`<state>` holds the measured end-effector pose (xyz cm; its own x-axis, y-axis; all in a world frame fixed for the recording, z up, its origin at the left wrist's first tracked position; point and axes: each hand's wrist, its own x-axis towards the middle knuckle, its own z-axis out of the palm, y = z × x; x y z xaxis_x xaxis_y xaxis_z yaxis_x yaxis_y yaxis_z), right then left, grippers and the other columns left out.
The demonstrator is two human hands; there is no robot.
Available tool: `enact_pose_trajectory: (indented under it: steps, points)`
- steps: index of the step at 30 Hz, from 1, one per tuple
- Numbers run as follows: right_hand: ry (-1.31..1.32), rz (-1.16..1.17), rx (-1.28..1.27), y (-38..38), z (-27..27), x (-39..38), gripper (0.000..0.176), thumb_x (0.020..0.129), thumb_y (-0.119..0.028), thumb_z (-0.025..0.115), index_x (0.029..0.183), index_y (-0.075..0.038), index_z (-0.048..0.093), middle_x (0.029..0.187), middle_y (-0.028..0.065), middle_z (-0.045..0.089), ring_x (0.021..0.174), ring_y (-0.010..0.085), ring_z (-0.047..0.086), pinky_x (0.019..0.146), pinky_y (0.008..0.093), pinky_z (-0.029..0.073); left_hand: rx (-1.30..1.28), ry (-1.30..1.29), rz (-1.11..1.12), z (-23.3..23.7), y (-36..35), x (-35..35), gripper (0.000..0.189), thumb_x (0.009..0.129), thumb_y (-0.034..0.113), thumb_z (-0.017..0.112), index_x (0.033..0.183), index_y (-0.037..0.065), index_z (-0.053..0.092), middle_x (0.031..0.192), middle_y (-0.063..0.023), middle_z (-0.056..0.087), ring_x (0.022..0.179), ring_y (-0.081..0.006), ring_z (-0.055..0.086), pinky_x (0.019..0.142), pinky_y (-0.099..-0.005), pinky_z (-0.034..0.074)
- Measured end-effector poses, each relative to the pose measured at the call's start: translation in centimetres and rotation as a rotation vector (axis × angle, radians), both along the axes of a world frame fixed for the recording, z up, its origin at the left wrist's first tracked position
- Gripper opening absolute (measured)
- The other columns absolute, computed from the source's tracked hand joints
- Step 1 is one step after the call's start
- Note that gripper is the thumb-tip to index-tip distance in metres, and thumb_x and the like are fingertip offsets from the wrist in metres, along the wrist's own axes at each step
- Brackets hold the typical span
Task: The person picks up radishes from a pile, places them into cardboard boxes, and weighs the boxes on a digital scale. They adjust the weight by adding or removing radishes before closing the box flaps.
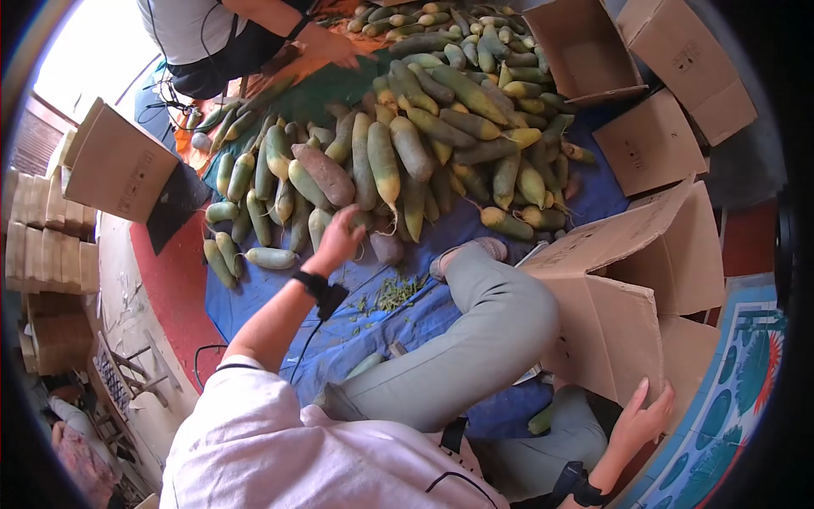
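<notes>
My left hand (339,240) reaches over the near edge of a big heap of green radishes (383,161). Its fingers are apart and slightly bent, right beside a short radish (362,222) and a dull purplish one (387,248). Just beyond the fingertips lies a thick reddish-brown radish (323,175). At the lower right, my right hand (642,420) grips the lower edge of an open cardboard box (610,327), thumb up against the panel. The box stands beside my bent knee with its flaps spread.
Blue sheeting (254,301) lies under the heap, with leaf scraps (398,293) near my foot. Cardboard boxes (585,51) stand at the back right, another box (119,161) at left. Across the heap, another person's hand (339,47) reaches down. Stacked cartons (51,229) line the left.
</notes>
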<state>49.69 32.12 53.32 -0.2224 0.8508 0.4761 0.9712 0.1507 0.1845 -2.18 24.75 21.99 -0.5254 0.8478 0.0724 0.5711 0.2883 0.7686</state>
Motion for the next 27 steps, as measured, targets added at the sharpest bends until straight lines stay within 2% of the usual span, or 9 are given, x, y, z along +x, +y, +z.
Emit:
enact_pose_trajectory:
  steps: [3, 5, 8, 11, 17, 19, 24, 27]
  points:
    - [0.013, 0.042, 0.032, 0.0, 0.3, -0.7, 0.031, 0.089, -0.023, 0.055, 0.107, 0.002, 0.052, 0.099, 0.0190, 0.056, 0.092, 0.0366, 0.053, 0.079, 0.0432, 0.042, -0.351, -0.183, -0.050, -0.3, -3.7, 3.1, 0.047, 0.080, 0.025, 0.063, 0.120, 0.004, 0.052, 0.114, -0.0201, 0.058, 0.107, -0.0349, 0.054, 0.093, -0.0376, 0.042]
    - [0.021, 0.049, 0.038, 0.0, 0.3, -0.6, 0.032, 0.089, -0.022, 0.055, 0.109, 0.002, 0.052, 0.100, 0.0189, 0.056, 0.093, 0.0367, 0.053, 0.080, 0.0432, 0.042, -0.308, -0.197, -0.154, -1.9, -6.0, 4.4, 0.044, 0.081, 0.028, 0.061, 0.117, 0.003, 0.055, 0.112, -0.0205, 0.059, 0.106, -0.0350, 0.055, 0.092, -0.0379, 0.043]
    - [0.040, 0.075, 0.052, -0.1, 0.0, -0.1, 0.033, 0.089, -0.020, 0.054, 0.113, 0.001, 0.051, 0.103, 0.0188, 0.056, 0.095, 0.0364, 0.052, 0.081, 0.0436, 0.041, -0.500, -0.202, -0.235, -0.9, -7.0, 5.6, 0.044, 0.084, 0.032, 0.056, 0.116, 0.002, 0.056, 0.114, -0.0209, 0.058, 0.107, -0.0361, 0.054, 0.092, -0.0398, 0.043]
    - [0.089, 0.104, 0.050, -0.3, 0.2, -0.2, 0.034, 0.089, -0.019, 0.053, 0.116, 0.001, 0.050, 0.106, 0.0188, 0.055, 0.098, 0.0359, 0.052, 0.084, 0.0441, 0.040, -0.512, -0.201, -0.291, -1.2, -7.3, 6.1, 0.041, 0.085, 0.034, 0.053, 0.113, 0.005, 0.058, 0.107, -0.0206, 0.060, 0.102, -0.0371, 0.056, 0.088, -0.0406, 0.044]
    - [0.178, 0.106, -0.025, -1.6, 1.1, 0.0, 0.036, 0.087, -0.015, 0.053, 0.119, 0.001, 0.048, 0.112, 0.0185, 0.053, 0.103, 0.0357, 0.049, 0.088, 0.0436, 0.037, -0.432, -0.179, -0.340, 3.6, -5.6, 7.6, 0.032, 0.088, 0.029, 0.051, 0.104, 0.003, 0.060, 0.100, -0.0179, 0.063, 0.096, -0.0359, 0.058, 0.083, -0.0406, 0.046]
    - [0.172, 0.107, 0.005, -1.8, 1.1, 0.3, 0.038, 0.086, -0.012, 0.053, 0.121, 0.001, 0.047, 0.116, 0.0181, 0.052, 0.106, 0.0356, 0.048, 0.089, 0.0439, 0.037, -0.307, -0.297, -0.235, 5.5, -5.0, 8.3, 0.032, 0.088, 0.028, 0.054, 0.103, 0.001, 0.060, 0.097, -0.0179, 0.063, 0.093, -0.0335, 0.060, 0.081, -0.0396, 0.047]
    - [0.122, 0.115, 0.155, -3.4, 0.7, 2.7, 0.038, 0.086, -0.009, 0.052, 0.122, 0.001, 0.046, 0.123, 0.0171, 0.050, 0.113, 0.0347, 0.046, 0.095, 0.0447, 0.035, -0.138, -0.301, -0.253, 10.1, -4.3, 10.1, 0.030, 0.089, 0.026, 0.054, 0.103, 0.000, 0.059, 0.094, -0.0179, 0.064, 0.089, -0.0308, 0.061, 0.078, -0.0376, 0.048]
    - [0.123, 0.084, 0.214, -4.8, 0.0, 4.5, 0.038, 0.086, -0.007, 0.051, 0.123, 0.001, 0.046, 0.127, 0.0167, 0.048, 0.118, 0.0341, 0.044, 0.099, 0.0450, 0.033, -0.125, -0.291, -0.265, 12.0, -4.5, 10.8, 0.030, 0.089, 0.026, 0.054, 0.103, 0.000, 0.059, 0.092, -0.0180, 0.064, 0.087, -0.0306, 0.061, 0.077, -0.0380, 0.048]
